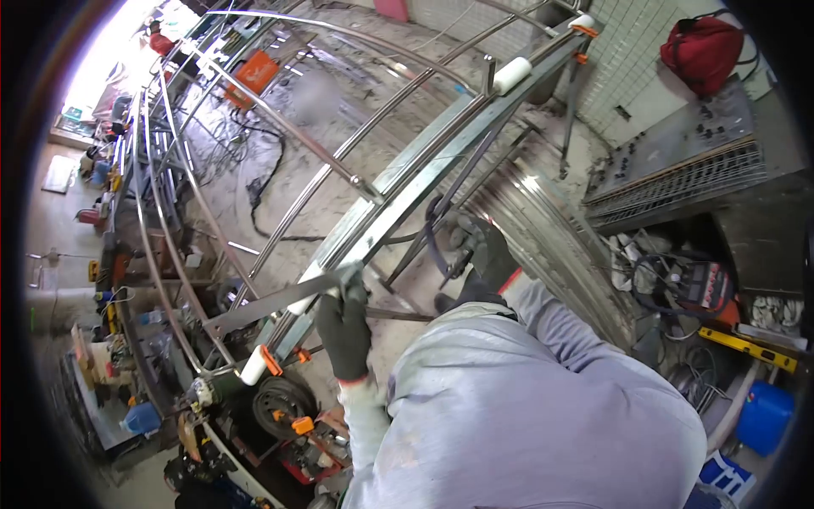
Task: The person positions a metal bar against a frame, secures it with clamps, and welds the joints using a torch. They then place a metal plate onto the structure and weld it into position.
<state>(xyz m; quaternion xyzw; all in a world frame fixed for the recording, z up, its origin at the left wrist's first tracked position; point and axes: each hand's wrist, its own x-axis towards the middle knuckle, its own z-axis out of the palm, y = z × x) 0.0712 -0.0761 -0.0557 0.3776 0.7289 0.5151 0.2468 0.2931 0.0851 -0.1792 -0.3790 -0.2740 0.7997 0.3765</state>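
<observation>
A dark glove with a red cuff covers my left hand (345,331), closed on the end of a long flat metal strip (284,299) that points to the left. The strip crosses over the near end of a long metal beam (415,182). My right hand (479,246), gloved as well, is to the right of the beam with its fingers curled by a dark curved strap or hose (436,242). What that hand grips is hard to make out. Curved shiny tubes (297,140) join the beam and form a large frame.
An orange case (253,76) lies beyond the tubes. At the right are a red bag (704,55), stacked panels (678,157), a yellow level (746,349) and a blue container (766,417). A person in red (159,40) is far back left.
</observation>
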